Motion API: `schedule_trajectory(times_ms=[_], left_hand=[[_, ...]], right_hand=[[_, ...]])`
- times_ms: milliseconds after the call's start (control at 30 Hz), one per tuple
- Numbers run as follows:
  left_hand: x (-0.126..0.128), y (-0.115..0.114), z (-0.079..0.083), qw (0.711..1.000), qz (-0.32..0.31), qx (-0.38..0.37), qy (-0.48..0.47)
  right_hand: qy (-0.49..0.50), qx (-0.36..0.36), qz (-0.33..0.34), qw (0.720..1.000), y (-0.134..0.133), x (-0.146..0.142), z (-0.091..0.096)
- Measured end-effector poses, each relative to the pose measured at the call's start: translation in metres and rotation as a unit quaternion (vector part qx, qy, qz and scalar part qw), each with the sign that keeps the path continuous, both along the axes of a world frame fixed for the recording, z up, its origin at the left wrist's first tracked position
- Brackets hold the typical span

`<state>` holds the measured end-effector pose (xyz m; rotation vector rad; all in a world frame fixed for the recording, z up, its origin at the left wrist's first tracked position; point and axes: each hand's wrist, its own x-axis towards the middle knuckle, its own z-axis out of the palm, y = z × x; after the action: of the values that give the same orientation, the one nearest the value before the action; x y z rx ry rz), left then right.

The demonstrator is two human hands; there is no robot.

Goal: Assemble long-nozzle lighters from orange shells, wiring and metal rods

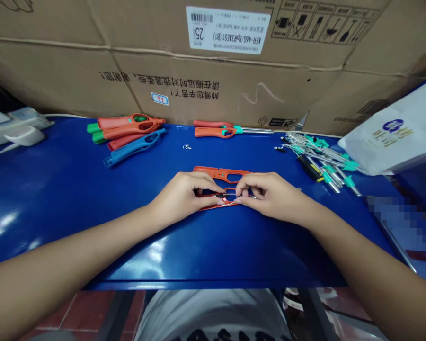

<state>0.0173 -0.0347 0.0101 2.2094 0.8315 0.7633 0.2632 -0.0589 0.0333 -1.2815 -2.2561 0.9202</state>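
In the head view, an orange lighter shell half [208, 207] lies on the blue table, partly hidden under both hands. My left hand [184, 192] is closed in a pinch over its left part, with a small black piece [220, 195] at the fingertips. My right hand [270, 194] pinches at the right part of the same half, thumb and fingers close together. Thin metal shows between the hands, and its exact form is hard to make out. Just beyond the fingers rests a second orange lighter shell half [208, 171], with an oval trigger opening.
Orange, red, green and blue shells [131, 135] are stacked at back left. Small white pins [187, 147] lie near an assembled-looking lighter [215, 131]. Metal lighter tubes [326, 161] and a screwdriver [309, 169] are heaped right, beside a white bag [394, 128]. A cardboard box [156, 57] stands behind.
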Motion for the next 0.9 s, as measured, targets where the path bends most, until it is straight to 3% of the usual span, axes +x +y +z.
schedule_trajectory(times_ms=[300, 467, 667, 900], left_hand=[[0.0006, -0.0008, 0.0011, 0.999, -0.01, 0.025, 0.037], [0.0004, -0.0015, 0.0021, 0.998, -0.011, 0.041, 0.044], [-0.001, -0.0033, 0.0009, 0.998, -0.023, 0.045, 0.04], [-0.0006, -0.0034, 0.0006, 0.998, -0.025, 0.054, 0.029]], right_hand=[[-0.023, 0.016, 0.033, 0.999, -0.0021, 0.0012, 0.0032], [-0.027, 0.019, 0.019, 0.999, -0.0026, 0.0015, 0.003], [-0.024, 0.026, 0.078, 0.996, -0.0021, 0.0066, 0.0028], [-0.012, 0.033, 0.088, 0.996, -0.0025, 0.0095, 0.0029]])
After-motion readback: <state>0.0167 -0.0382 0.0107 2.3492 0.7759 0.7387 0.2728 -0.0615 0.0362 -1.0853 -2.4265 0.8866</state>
